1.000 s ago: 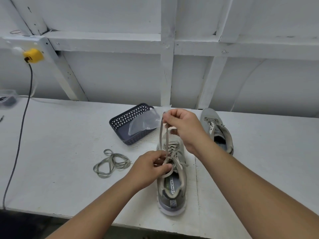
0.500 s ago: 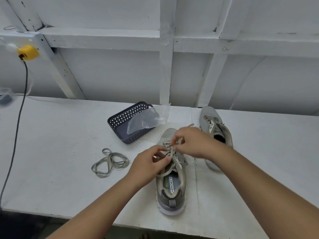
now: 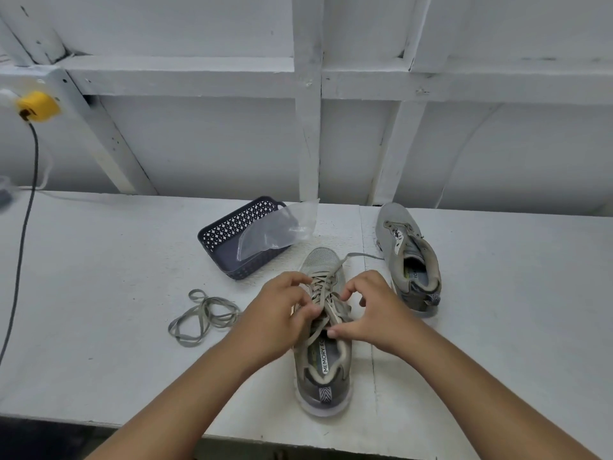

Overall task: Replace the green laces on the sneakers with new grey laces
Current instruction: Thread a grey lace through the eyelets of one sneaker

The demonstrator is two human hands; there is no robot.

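**Grey lace under both your hands, mid-shoe on the near sneaker**

Your left hand (image 3: pixel 280 313) has its fingers curled in on the lace (image 3: pixel 326 295) at the left side of the near sneaker (image 3: pixel 323 343), thumb and fingertips pinched together at the eyelet row. Your right hand (image 3: pixel 371 310) sits on the sneaker's right side, fingers curled and closed on the lace, thumb tip pressed at the top of the tongue. Exactly which strand each hand has, I can't tell; fingers cover the crossing.

Landmark is the near sneaker:
- It stands upright on the white table (image 3: pixel 99 293), toe pointing away from you, heel at the table's front edge. Laced over the lower eyelets, a loose lace end (image 3: pixel 361 256) trailing off past the toe to the right.
- Second sneaker (image 3: pixel 409 257): beyond and to the right, upright, toe away, apart from the near one. The loose lace end reaches to just beside it.
- Loose lace pile (image 3: pixel 204 315): left of it, flat on the table, apart from your left hand.
- Dark perforated basket (image 3: pixel 232 230): beyond and left of the toe, with a clear plastic bag (image 3: pixel 275 234) draped over its right rim.
- Yellow plug (image 3: pixel 38 106) and black cable (image 3: pixel 23 227): far left, on the wall frame.
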